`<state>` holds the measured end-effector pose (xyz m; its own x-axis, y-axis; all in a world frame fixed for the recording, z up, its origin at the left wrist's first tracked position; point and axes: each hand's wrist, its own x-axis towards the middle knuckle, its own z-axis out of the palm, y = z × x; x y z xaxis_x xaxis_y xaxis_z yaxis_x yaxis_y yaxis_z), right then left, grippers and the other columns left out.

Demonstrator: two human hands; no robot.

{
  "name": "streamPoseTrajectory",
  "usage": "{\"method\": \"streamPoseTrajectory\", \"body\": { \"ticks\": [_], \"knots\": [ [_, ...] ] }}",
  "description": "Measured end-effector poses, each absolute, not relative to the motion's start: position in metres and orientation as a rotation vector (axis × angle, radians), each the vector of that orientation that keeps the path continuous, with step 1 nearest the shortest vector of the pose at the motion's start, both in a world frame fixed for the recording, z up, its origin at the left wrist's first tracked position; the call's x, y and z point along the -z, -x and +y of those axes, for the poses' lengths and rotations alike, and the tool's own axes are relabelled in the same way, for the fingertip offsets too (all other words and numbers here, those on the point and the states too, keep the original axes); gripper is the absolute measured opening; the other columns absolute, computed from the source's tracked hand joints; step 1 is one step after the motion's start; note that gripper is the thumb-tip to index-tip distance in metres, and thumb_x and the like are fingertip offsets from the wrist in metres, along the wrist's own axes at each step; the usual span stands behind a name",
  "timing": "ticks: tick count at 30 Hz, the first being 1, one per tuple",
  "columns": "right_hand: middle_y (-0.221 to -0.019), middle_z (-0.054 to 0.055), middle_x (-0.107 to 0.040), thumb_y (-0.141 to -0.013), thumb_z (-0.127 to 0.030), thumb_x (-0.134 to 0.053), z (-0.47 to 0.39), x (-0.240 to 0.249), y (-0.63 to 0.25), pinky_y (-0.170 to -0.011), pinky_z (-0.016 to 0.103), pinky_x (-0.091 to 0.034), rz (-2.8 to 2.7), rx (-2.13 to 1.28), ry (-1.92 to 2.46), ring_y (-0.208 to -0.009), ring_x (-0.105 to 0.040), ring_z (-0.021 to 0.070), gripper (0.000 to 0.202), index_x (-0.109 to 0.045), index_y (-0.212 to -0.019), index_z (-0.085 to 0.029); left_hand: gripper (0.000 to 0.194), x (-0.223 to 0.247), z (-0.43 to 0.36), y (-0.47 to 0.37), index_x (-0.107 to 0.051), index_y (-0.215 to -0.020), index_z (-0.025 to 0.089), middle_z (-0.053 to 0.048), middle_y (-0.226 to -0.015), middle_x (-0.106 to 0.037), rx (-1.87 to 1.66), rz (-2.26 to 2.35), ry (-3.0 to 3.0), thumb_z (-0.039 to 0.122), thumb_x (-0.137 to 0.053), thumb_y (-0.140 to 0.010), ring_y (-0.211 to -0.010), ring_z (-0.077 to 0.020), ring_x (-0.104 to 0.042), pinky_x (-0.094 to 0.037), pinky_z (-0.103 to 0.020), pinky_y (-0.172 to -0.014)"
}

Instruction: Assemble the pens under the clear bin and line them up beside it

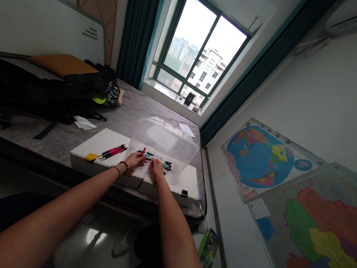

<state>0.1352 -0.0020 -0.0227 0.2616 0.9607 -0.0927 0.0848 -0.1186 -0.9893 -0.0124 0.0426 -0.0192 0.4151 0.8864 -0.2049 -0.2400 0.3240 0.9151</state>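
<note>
My left hand (134, 160) pinches a red pen (143, 151) whose tip sticks up above the fingers. My right hand (156, 167) holds the end of a dark pen (159, 161) just to the right. Both hands meet at the open mouth of a clear plastic bin (163, 143) lying on its side. Several more pens (167, 165) lie inside the bin's mouth. A small bunch of red and black pens (112, 151) rests on the white box (98, 147) to the left of my left hand.
The white boxes sit on a grey bed (132, 109) edge. A black backpack (51, 94) and an orange pillow (60, 64) lie at the far left, crumpled paper (84, 123) near them. World maps (265, 156) hang on the right wall. A window (195, 52) is ahead.
</note>
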Motion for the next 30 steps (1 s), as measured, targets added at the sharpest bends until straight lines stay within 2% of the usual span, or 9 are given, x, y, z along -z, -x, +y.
{"method": "streamPoseTrajectory", "body": {
  "ticks": [5, 12, 22, 30],
  "knots": [
    [-0.046, -0.005, -0.056, -0.088, -0.043, -0.046, 0.001, 0.024, -0.133, -0.034, 0.019, -0.032, -0.949, -1.064, 1.438, -0.033, -0.043, 0.0092, 0.027, -0.048, -0.072, -0.021, 0.038, 0.019, 0.043, 0.010, -0.060, -0.087, 0.013, -0.005, -0.075, -0.070, -0.892, 0.861, -0.959, 0.040, -0.079, -0.067, -0.055, -0.0078, -0.058, -0.055, -0.023, -0.059],
    [-0.052, -0.005, -0.061, -0.081, -0.039, -0.059, -0.002, 0.030, -0.134, -0.037, 0.017, -0.041, -0.991, -1.070, 1.320, -0.036, -0.048, 0.0078, 0.022, -0.048, -0.079, -0.020, 0.036, 0.017, 0.042, 0.008, -0.059, -0.085, 0.014, -0.004, -0.070, -0.068, -0.923, 0.918, -0.970, 0.041, -0.077, -0.070, -0.055, -0.0095, -0.059, -0.056, -0.025, -0.058],
    [-0.043, -0.008, -0.053, -0.082, -0.034, -0.055, -0.004, 0.022, -0.132, -0.032, 0.016, -0.031, -1.028, -1.065, 1.418, -0.032, -0.040, 0.0072, 0.019, -0.047, -0.070, -0.021, 0.030, 0.019, 0.043, 0.010, -0.058, -0.083, 0.013, -0.003, -0.065, -0.067, -0.897, 0.870, -0.956, 0.035, -0.076, -0.072, -0.050, -0.0070, -0.056, -0.054, -0.022, -0.057],
    [-0.050, -0.005, -0.058, -0.082, -0.044, -0.057, -0.004, 0.022, -0.131, -0.036, 0.017, -0.037, -1.023, -1.042, 1.433, -0.035, -0.045, 0.0071, 0.027, -0.050, -0.075, -0.020, 0.042, 0.017, 0.041, 0.010, -0.062, -0.092, 0.013, -0.007, -0.081, -0.071, -0.948, 0.868, -0.937, 0.046, -0.076, -0.070, -0.056, -0.0081, -0.059, -0.054, -0.022, -0.058]
  ]
}}
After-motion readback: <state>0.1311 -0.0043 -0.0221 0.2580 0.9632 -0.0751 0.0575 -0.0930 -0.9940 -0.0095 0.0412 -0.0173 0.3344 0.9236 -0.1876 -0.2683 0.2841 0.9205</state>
